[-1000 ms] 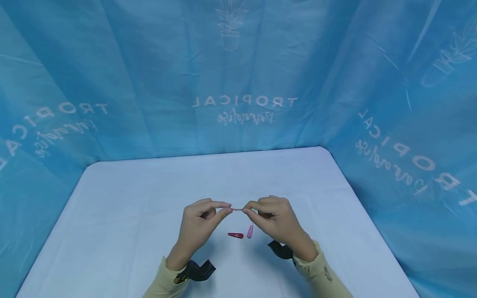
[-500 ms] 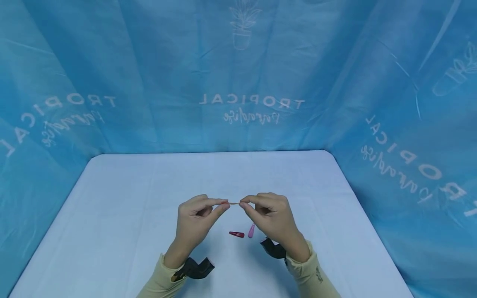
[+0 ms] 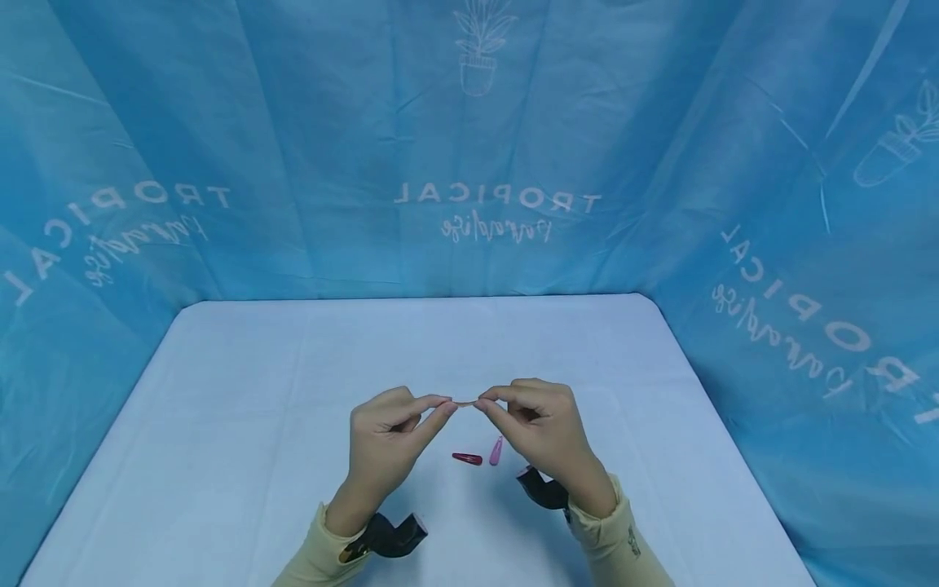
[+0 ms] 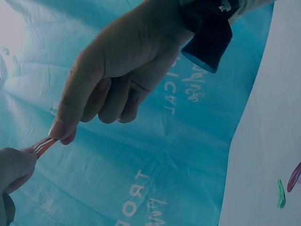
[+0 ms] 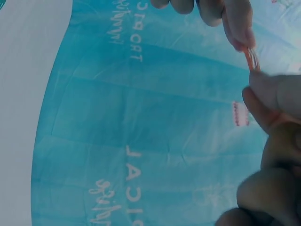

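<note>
An orange hair clip (image 3: 466, 403) with pale lines along it is stretched between both hands above the table. My left hand (image 3: 385, 436) pinches one end between thumb and forefinger. The other end is pinched the same way by my right hand (image 3: 541, 424). Fingertips cover both ends of the clip, which shows closer up in the left wrist view. On the table below lie a red snap hair clip (image 3: 467, 459) and a pink snap hair clip (image 3: 495, 451). A small green clip-like piece (image 4: 281, 194) appears beside them in the left wrist view; the right hand seems to hide it from the head camera.
The white-covered table (image 3: 242, 408) has rounded far corners. A blue printed curtain (image 3: 330, 163) encloses it at the back and both sides. Each wrist carries a black strap with a curved black mount (image 3: 396, 536).
Both hands keep their pinch on the orange hair clip, with only slight shifts. The head view has shifted a little. The clips on the table lie as before.
</note>
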Tool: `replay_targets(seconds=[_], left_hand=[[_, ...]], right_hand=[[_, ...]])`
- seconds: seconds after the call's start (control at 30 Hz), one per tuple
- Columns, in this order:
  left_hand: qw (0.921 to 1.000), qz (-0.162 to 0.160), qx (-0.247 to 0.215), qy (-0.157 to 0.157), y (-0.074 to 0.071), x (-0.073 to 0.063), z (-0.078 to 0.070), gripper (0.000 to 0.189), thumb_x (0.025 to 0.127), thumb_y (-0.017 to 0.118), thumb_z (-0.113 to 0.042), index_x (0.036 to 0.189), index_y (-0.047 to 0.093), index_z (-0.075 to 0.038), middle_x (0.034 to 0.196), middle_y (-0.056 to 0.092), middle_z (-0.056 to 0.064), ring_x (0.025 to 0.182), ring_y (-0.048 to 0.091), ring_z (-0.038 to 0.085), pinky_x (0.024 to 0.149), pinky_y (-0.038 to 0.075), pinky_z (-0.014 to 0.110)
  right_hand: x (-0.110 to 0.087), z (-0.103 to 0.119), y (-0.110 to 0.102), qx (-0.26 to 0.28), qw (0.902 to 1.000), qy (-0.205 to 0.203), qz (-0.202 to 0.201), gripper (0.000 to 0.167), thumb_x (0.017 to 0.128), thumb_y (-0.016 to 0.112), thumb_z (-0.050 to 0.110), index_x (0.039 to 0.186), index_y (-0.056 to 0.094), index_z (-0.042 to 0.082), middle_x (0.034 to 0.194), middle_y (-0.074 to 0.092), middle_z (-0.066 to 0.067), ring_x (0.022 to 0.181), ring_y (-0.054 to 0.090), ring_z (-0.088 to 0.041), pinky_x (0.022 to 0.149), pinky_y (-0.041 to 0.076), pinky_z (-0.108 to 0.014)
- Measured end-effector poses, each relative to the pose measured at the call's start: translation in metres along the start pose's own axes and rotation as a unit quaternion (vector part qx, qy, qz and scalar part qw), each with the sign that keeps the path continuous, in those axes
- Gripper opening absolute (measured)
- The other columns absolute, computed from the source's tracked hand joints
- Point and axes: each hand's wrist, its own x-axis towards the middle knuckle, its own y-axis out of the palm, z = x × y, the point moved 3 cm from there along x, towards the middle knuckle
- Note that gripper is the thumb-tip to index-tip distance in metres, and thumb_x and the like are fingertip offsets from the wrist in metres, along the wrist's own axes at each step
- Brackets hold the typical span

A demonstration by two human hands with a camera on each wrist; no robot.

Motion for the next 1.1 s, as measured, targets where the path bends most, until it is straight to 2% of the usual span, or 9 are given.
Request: replay_targets(seconds=[0.1,0.23,0.33,0.63,0.87,1.1], left_hand=[[0.9997,-0.006,0.018,0.017,0.001,-0.001,-0.003,0.011,0.083,0.084,-0.015,0.088,0.082,-0.005,0.051,0.034,-0.008,0.052,0.028,0.000,0.046,0.022,0.016],[0.9976,-0.015,0.051,0.044,0.002,-0.003,-0.008,0.020,0.089,0.079,-0.024,0.090,0.082,-0.004,0.051,0.034,-0.008,0.051,0.027,0.001,0.045,0.021,0.014],[0.9961,-0.019,0.065,0.056,0.003,-0.004,-0.010,0.023,0.090,0.078,-0.024,0.092,0.082,-0.002,0.051,0.034,-0.008,0.049,0.027,0.001,0.044,0.021,0.013],[0.9961,-0.026,0.073,0.040,0.004,-0.005,-0.012,0.020,0.086,0.082,-0.018,0.095,0.080,0.000,0.052,0.037,-0.007,0.047,0.029,0.001,0.043,0.022,0.012],[0.9938,-0.039,0.097,0.037,0.005,-0.006,-0.015,0.028,0.090,0.078,-0.027,0.092,0.081,0.001,0.052,0.038,-0.006,0.047,0.029,0.001,0.043,0.022,0.011],[0.9876,-0.061,0.137,0.045,0.005,-0.006,-0.017,0.037,0.093,0.072,-0.037,0.089,0.082,-0.002,0.052,0.037,-0.008,0.047,0.028,-0.001,0.043,0.020,0.010]], right_hand=[[0.001,0.006,-0.001,-0.027,0.9992,-0.023,-0.019,0.001,0.088,0.079,0.012,0.088,0.080,0.011,0.052,0.041,0.010,0.051,0.031,0.000,0.048,0.027,-0.014],[0.003,0.013,-0.002,-0.062,0.9962,-0.046,-0.040,0.014,0.094,0.074,0.021,0.085,0.079,0.011,0.050,0.038,0.008,0.049,0.030,-0.002,0.050,0.026,-0.015],[0.003,0.018,-0.002,-0.082,0.9941,-0.052,-0.048,0.020,0.097,0.070,0.024,0.084,0.078,0.011,0.049,0.038,0.008,0.048,0.031,-0.003,0.050,0.026,-0.015],[0.001,0.022,0.002,-0.097,0.9905,-0.078,-0.058,0.022,0.098,0.067,0.020,0.083,0.078,0.007,0.051,0.044,0.008,0.048,0.032,-0.003,0.051,0.029,-0.016],[0.001,0.025,0.004,-0.108,0.9874,-0.088,-0.075,0.023,0.098,0.067,0.020,0.083,0.078,0.006,0.052,0.049,0.006,0.048,0.034,-0.005,0.050,0.029,-0.016],[0.001,0.026,0.006,-0.116,0.9851,-0.094,-0.084,0.022,0.098,0.068,0.018,0.085,0.079,0.004,0.051,0.050,0.007,0.047,0.033,-0.005,0.049,0.028,-0.016]])
